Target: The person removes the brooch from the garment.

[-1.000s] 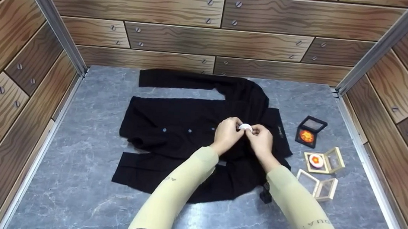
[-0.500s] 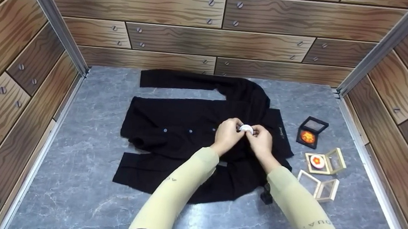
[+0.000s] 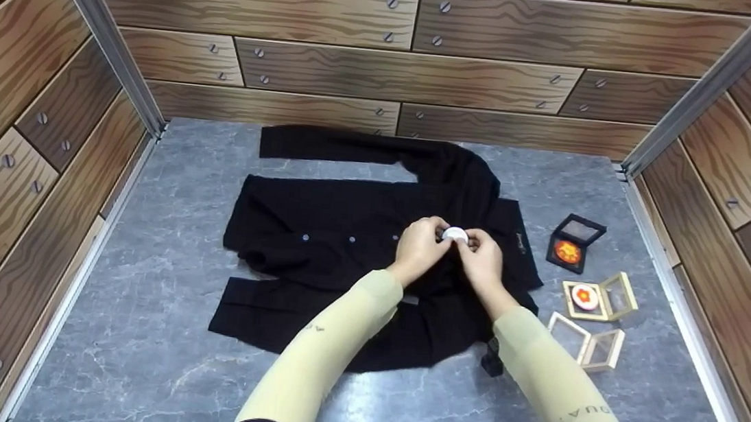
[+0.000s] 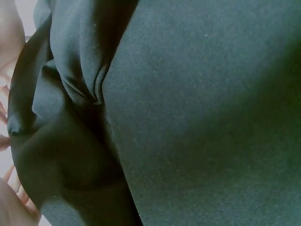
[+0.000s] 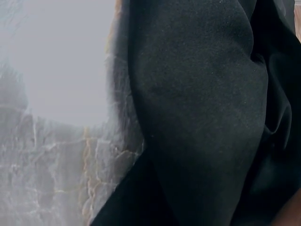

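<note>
A small round white badge (image 3: 456, 234) sits between my two hands, over the upper part of a black long-sleeved button-up garment (image 3: 320, 209) laid flat. My left hand (image 3: 419, 244) pinches the badge's left edge between thumb and fingers. From the other side my right hand (image 3: 483, 257) pinches its right edge. Whether the badge touches the cloth I cannot tell. In the left wrist view, dark folded cloth (image 4: 197, 103) fills most of the picture, with fingers (image 4: 18, 197) at the left edge. The right wrist view shows cloth (image 5: 197, 94) beside the tabletop.
Right of the garment stand a black open case (image 3: 565, 264) with an orange round piece, a yellow open case (image 3: 606, 314) with a white-and-red flower badge (image 3: 585, 297), and a pale open case (image 3: 584, 352). Wood-patterned walls (image 3: 320, 68) enclose the grey marbled tabletop (image 3: 147, 368).
</note>
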Motion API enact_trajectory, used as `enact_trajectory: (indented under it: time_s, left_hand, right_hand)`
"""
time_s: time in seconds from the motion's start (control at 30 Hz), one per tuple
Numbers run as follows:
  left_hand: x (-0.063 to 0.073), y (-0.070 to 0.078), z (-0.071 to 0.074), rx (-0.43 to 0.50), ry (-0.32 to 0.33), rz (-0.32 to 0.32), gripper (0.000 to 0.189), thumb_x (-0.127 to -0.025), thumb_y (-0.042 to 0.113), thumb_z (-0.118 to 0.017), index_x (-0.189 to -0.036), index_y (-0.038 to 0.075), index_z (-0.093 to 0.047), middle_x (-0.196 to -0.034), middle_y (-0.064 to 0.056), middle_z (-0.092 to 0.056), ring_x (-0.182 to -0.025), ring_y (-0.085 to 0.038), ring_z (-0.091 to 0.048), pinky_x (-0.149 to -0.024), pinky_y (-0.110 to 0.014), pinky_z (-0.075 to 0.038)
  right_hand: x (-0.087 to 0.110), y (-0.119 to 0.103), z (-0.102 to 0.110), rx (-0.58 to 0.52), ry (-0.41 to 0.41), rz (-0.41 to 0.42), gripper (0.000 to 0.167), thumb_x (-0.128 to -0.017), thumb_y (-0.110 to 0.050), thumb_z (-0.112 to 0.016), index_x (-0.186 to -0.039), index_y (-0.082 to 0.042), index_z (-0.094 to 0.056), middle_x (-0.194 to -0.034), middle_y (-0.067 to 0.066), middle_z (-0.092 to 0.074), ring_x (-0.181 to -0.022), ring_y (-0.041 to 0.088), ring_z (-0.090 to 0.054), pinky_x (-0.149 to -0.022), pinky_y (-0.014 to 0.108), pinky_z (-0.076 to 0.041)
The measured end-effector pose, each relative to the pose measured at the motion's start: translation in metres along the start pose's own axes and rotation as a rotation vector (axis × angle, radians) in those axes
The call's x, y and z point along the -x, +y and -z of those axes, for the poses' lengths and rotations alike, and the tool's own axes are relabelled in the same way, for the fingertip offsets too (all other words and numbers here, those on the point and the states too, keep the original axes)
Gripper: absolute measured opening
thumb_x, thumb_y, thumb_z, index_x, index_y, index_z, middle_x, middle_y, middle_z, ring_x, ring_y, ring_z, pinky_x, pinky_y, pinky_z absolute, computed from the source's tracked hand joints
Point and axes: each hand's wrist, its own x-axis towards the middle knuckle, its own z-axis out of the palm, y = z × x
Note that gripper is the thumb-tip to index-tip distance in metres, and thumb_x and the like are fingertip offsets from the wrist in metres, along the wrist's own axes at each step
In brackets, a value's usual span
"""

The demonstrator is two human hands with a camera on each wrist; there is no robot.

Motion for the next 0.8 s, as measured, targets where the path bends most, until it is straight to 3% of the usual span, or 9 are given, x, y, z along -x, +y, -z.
enact_trajectory:
  time_s: [0.8]
  left_hand:
    - [-0.001,-0.0017,0.0037,0.035,0.01,-0.046,0.018,-0.094,0.016,-0.075,-0.11,0.009,-0.08,-0.099,-0.004,-0.082,-0.093,-0.018,-0.077,-0.084,-0.028,-0.059]
  right_hand:
    - [-0.0016,-0.005,0.0041,-0.037,0.003,-0.006,0.019,-0.1,-0.006,-0.069,-0.111,0.01,-0.072,-0.107,0.028,-0.074,-0.078,-0.001,-0.055,-0.073,0.009,-0.044]
